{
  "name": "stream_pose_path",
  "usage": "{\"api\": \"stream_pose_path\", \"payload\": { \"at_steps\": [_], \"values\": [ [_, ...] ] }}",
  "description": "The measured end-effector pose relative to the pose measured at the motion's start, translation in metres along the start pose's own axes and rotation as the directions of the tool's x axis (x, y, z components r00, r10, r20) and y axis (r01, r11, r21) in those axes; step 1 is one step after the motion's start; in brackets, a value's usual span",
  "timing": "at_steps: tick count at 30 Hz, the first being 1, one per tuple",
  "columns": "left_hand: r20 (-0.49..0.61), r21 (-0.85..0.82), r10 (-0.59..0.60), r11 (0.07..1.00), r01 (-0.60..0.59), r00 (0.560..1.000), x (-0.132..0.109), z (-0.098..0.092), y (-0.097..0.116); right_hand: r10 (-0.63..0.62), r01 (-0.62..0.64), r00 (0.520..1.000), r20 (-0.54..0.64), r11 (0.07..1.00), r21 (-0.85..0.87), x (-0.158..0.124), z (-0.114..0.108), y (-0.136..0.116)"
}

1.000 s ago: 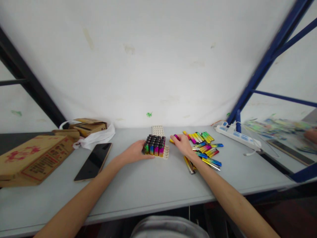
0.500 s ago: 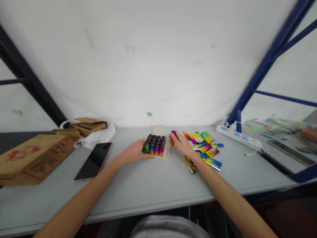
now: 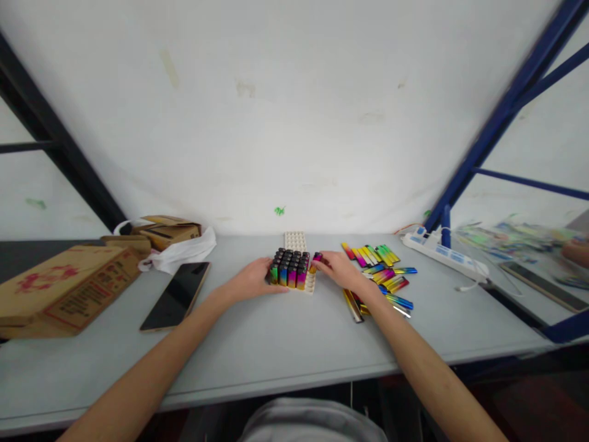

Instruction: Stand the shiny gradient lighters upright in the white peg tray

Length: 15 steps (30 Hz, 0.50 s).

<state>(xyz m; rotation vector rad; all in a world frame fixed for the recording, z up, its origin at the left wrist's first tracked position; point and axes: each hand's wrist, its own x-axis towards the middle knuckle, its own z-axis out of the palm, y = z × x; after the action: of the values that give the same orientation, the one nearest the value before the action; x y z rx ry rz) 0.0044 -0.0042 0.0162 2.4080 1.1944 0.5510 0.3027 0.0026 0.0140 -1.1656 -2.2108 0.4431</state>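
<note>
Rows of upright lighters (image 3: 291,269) with black tops and shiny rainbow bodies stand packed in a white tray (image 3: 310,286). Along the block's left side, my left hand (image 3: 253,279) grips it, fingers behind and thumb along the front. My right hand (image 3: 338,268) pinches a single purple-and-gold lighter (image 3: 316,260) upright at the tray's right end, over its open holes. Whether its base sits in a hole is hidden. Several loose multicoloured lighters (image 3: 384,274) lie on the table to the right of and partly beneath my right forearm.
Behind the block lies another white holed tray (image 3: 295,240). A dark phone (image 3: 176,297), a white bag (image 3: 186,253) and cardboard boxes (image 3: 69,288) are at left. A power strip (image 3: 444,256) lies at right, beside a blue frame (image 3: 488,135). A person's hand (image 3: 575,252) shows at the far right.
My right hand has moved left with the lighter, from beside the tray to its right end. My left hand stays on the block. The view has shifted slightly.
</note>
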Motion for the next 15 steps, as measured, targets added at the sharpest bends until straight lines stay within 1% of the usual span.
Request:
{"api": "stream_pose_path", "payload": {
  "at_steps": [4,6,8,10,12,15],
  "values": [
    [0.003,0.007,-0.003,1.0,0.003,1.0,0.0,0.0,-0.002,-0.049,0.052,0.995,0.082,0.998,-0.031,-0.003,-0.005,0.0],
    [-0.007,0.01,-0.003,1.0,0.003,1.0,0.0,0.0,-0.001,-0.059,0.061,0.996,0.065,0.998,-0.03,-0.006,-0.013,0.003],
    [-0.005,0.008,0.001,1.0,-0.001,1.0,0.0,0.0,0.001,-0.035,0.036,0.999,0.005,0.997,-0.072,-0.009,-0.023,0.009],
    [-0.003,0.008,0.01,1.0,-0.01,1.0,0.0,-0.001,0.003,0.013,-0.018,0.999,-0.035,0.987,-0.162,-0.012,-0.03,0.016],
    [-0.004,0.011,0.011,1.0,-0.011,1.0,0.0,-0.001,0.004,0.052,-0.054,0.999,-0.013,0.965,-0.256,-0.014,-0.031,0.022],
    [-0.013,-0.001,0.013,1.0,-0.013,1.0,0.0,-0.001,0.004,0.078,-0.054,0.996,0.054,0.938,-0.342,-0.014,-0.024,0.026]
  ]
}}
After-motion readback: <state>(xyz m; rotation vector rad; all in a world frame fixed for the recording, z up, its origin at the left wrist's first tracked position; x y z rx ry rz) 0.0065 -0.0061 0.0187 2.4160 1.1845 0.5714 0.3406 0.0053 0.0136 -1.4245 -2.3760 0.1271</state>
